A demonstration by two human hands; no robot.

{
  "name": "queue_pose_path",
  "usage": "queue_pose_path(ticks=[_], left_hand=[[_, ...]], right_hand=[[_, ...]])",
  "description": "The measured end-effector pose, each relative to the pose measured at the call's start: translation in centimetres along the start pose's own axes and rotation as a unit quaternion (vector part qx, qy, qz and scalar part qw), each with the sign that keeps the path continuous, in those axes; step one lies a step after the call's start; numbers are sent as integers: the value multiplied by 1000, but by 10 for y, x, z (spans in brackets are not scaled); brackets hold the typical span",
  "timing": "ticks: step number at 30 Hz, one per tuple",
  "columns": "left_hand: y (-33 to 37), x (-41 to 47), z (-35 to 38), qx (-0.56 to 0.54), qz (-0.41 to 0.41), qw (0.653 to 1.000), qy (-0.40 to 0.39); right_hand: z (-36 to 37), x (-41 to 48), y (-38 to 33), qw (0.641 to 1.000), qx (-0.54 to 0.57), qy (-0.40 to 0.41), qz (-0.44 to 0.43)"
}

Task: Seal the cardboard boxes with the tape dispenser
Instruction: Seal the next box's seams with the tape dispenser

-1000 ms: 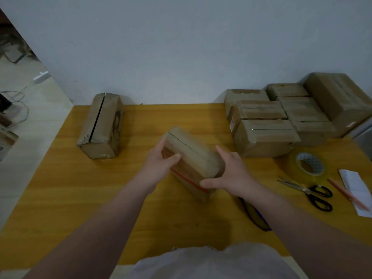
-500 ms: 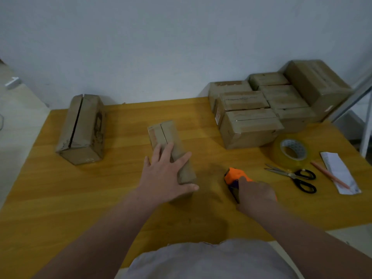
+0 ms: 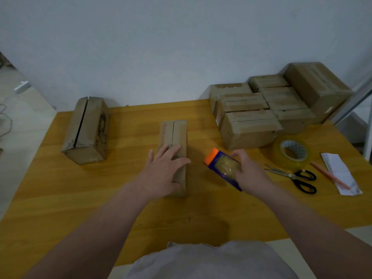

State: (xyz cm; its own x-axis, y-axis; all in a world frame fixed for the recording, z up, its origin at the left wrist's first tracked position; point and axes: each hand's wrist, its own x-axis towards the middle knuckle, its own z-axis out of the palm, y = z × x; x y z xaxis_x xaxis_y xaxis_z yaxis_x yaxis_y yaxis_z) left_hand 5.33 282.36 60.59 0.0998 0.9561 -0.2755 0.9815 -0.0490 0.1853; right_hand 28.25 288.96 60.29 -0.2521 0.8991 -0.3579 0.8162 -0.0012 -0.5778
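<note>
Left hand [image 3: 161, 174] flat, fingers spread, resting on the box [image 3: 174, 131]. Right hand [image 3: 250, 174] grips the tape dispenser [image 3: 221, 165], seemingly lifted.

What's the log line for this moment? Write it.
left hand: pressing small brown cardboard box | right hand: holding orange-and-blue tape dispenser | dispenser: beside box, not touching

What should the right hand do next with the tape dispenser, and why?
Probably move the tape dispenser onto the middle box, at one end of its top seam. The left hand presses this box down, and the right hand holds the dispenser beside it.
</note>
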Motion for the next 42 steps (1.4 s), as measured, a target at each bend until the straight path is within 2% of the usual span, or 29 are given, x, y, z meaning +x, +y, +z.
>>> queue_pose_path(ticks=[3, 5, 7, 9, 12, 14, 16, 20, 25, 29, 34, 36, 42], left_hand=[[2, -3, -4, -101, -21, 992, 73], [6, -4, -12, -191, -43, 966, 168], [10, -4, -22, -282, -95, 926, 233], [13, -6, -33, -441, -166, 852, 229], [13, -8, -49, -678, -234, 689, 108], [8, -12, -53, -740, -241, 627, 40], [3, -17, -52, -769, -230, 596, 24], [-3, -25, -46, -776, -219, 590, 38], [-1, -28, -41, -732, -245, 629, 89], [-3, -30, -35, -706, -261, 645, 133], [-13, -42, -16, -683, -298, 635, 201], [-26, -51, -4, -666, -332, 622, 242], [-21, -62, 21, -632, -350, 633, 279]], right_hand=[[-19, -10, -19, 990, 132, 37, -31], [-28, -18, -31, 985, 138, 67, -76], [-35, -26, -42, 980, 133, 82, -123], [-38, -34, -52, 974, 134, 75, -167], [-38, -43, -61, 965, 140, 59, -213], [-37, -46, -64, 961, 135, 51, -238], [-36, -47, -64, 957, 135, 44, -254], [-35, -48, -63, 953, 138, 28, -269], [-29, -46, -63, 951, 121, 16, -285], [-27, -42, -62, 949, 105, 4, -296], [-39, -42, -48, 952, 70, -74, -288], [-50, -41, -37, 956, 63, -80, -276], [-52, -35, -11, 957, 12, -97, -274]])
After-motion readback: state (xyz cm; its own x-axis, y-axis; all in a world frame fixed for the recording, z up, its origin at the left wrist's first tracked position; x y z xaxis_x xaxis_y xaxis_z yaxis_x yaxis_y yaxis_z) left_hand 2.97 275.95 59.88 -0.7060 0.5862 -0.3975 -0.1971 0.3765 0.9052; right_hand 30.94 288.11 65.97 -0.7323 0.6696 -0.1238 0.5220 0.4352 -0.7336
